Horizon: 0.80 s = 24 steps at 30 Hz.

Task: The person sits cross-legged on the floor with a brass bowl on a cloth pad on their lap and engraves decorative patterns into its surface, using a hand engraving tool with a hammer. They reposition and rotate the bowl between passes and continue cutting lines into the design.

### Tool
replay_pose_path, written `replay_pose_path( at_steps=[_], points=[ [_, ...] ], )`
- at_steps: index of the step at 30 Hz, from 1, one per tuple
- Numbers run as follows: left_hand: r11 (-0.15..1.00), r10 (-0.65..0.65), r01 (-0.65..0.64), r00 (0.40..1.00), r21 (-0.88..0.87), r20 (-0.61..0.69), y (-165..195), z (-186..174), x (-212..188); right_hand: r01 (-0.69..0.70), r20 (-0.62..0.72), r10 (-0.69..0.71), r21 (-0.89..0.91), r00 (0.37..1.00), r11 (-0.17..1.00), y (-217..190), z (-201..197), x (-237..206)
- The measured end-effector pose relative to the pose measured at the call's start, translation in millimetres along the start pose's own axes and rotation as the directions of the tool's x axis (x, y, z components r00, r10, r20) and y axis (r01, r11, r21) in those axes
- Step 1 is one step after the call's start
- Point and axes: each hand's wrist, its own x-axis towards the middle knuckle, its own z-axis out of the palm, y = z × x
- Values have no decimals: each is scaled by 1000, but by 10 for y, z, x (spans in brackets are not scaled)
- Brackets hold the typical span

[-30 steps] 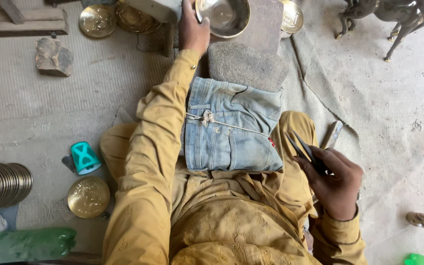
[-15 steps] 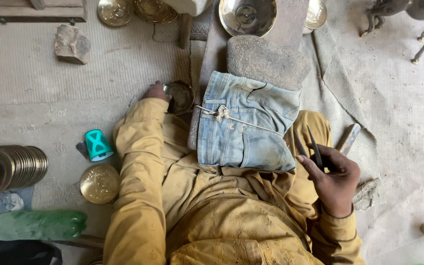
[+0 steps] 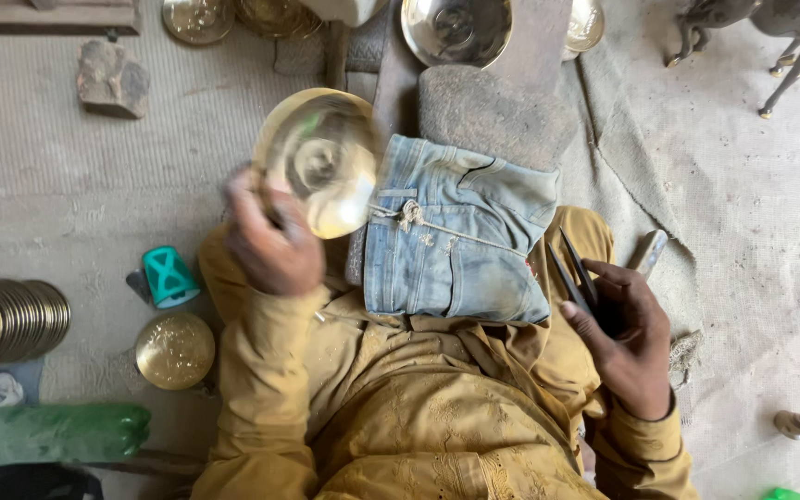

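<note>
My left hand (image 3: 270, 236) grips the rim of a shiny brass bowl (image 3: 321, 159) and holds it tilted above my lap, its polished face toward the camera. A folded pad of blue denim (image 3: 460, 231) lies over my knee beside it. My right hand (image 3: 627, 329) rests on my right thigh, closed around dark pointed metal tools (image 3: 571, 268) whose tips point up toward the denim. I wear mustard-yellow clothes.
A stack of brass plates (image 3: 6, 319), a brass disc (image 3: 175, 349), a teal spool (image 3: 168, 276) and a green bottle (image 3: 48, 433) lie at the left. More bowls (image 3: 456, 28) and a stone (image 3: 111, 79) sit ahead. A metal animal figure (image 3: 780, 28) stands top right.
My left hand reached forward to the bowls, drew back low by my knee, and now holds a brass bowl lifted over my lap. The right hand has barely moved.
</note>
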Motion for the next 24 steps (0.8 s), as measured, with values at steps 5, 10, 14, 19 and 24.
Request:
replay_pose_path(
  at_steps=[5,10,14,19,24],
  points=[
    [965,166,-70,909,-253,381,400,593,-627,-228,8,229,-61,974,972,-251,34,180],
    [970,147,-32,866,-241,479,383,756,-804,-94,122,116,-174,986,980,-532,276,335],
    [956,150,17,829,-292,538,438,723,-781,153,173,-71,-531,982,833,-715,421,378],
    [977,148,-48,857,-209,493,759,654,-823,90,98,-42,-558,994,825,-673,492,356],
    [880,280,-10,820,-476,500,827,221,-978,-106,168,106,-7,980,994,-294,475,197]
  ],
)
